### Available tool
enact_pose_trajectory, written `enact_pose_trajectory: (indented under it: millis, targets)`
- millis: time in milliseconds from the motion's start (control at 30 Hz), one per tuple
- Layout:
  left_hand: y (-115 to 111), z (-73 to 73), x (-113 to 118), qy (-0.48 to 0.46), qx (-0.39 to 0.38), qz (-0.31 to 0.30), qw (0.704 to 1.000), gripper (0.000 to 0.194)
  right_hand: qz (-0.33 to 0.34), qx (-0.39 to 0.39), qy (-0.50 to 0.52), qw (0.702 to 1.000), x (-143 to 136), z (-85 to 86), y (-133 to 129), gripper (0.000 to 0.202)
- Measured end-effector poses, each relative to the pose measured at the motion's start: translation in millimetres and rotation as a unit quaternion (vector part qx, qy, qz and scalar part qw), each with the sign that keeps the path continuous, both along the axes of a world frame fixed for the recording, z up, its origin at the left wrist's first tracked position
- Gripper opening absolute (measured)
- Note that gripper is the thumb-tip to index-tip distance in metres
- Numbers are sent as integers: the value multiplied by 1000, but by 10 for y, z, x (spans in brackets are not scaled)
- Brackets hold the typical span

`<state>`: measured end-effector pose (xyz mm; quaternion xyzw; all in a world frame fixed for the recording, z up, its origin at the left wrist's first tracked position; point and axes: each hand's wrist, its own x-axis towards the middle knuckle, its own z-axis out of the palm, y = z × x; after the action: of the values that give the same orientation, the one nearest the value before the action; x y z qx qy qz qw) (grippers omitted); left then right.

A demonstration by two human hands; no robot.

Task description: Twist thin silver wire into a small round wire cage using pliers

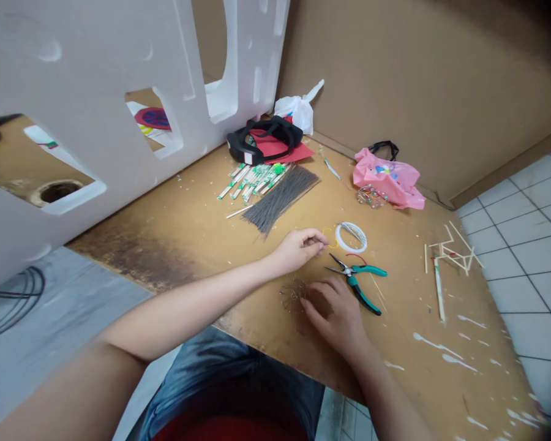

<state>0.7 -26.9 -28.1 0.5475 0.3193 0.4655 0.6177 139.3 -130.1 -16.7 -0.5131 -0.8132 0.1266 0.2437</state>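
My left hand (302,248) is above the tabletop, its thumb and fingers pinched on a thin yellow wire (334,242) that loops toward the white spool. Closer to me, my right hand (337,312) rests low on the table with fingers curved, gripping the edge of a small round frame of bent thin wire (292,295). Just beyond that hand lie long-nose pliers (365,288) with teal handles, jaws apart. A white ring-shaped spool (351,237) sits past the pliers, with a short red wire (356,257) between them.
A bundle of dark wires (282,199) lies beside green-and-white wrapped chopsticks (252,182). Behind are a black headset (266,141) and a white bag (298,110). A pink bag (388,177) and a stick structure (454,251) are at right. A white plastic panel (96,61) stands at left.
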Motion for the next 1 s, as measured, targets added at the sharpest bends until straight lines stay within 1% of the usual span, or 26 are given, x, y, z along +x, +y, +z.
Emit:
enact_pose_trajectory:
  millis: [100, 167, 267, 333, 500, 600, 667, 700, 733, 767, 800, 833, 900, 967, 1000]
  targets:
    - [11, -3, 0, -8, -7, 1, 1000, 6, 0, 9, -54, 998, -103, -36, -10, 40]
    - [-4, 6, 1, -9, -3, -3, 1000, 6, -16, 14, -77, 997, -153, -76, -7, 47]
    - [-34, 35, -2, -3, 6, -3, 1000, 6, -42, 23, -92, 995, -202, -142, -3, 41]
    - [-46, 58, -8, 6, 7, -1, 1000, 7, -54, 15, -87, 995, -216, -170, 0, 36]
    - [-51, 87, -22, 11, 10, 0, 1000, 7, -70, -13, -75, 995, -190, -152, 9, 31]
    - [-46, 88, -27, 4, 10, -2, 1000, 5, -70, -21, -35, 997, -124, -129, 30, 30]
    - [-44, 93, -32, 0, 4, -4, 1000, 5, -82, -57, 37, 994, -48, -125, 60, 29]
    - [-44, 100, -35, -5, 1, -5, 1000, 6, -95, -91, 89, 987, 0, -125, 82, 29]
    - [-46, 109, -39, -12, 0, -4, 1000, 8, -111, -133, 151, 973, 50, -124, 107, 28]
    - [-50, 120, -43, -21, 0, -3, 1000, 9, -128, -178, 219, 951, 102, -119, 134, 28]
    - [-55, 134, -48, -30, 3, -1, 1000, 11, -145, -222, 291, 919, 151, -110, 161, 27]
    - [-61, 147, -52, -37, 5, 2, 999, 12, -155, -262, 361, 881, 195, -96, 187, 26]
    - [-76, 170, -59, -42, 9, 6, 999, 14, -166, -327, 482, 796, 256, -54, 230, 26]
    - [-90, 181, -63, -28, 11, -2, 1000, 14, -161, -378, 566, 715, 280, -5, 254, 27]
    - [-95, 181, -63, -14, 13, -9, 1000, 14, -156, -398, 593, 682, 280, 16, 260, 28]
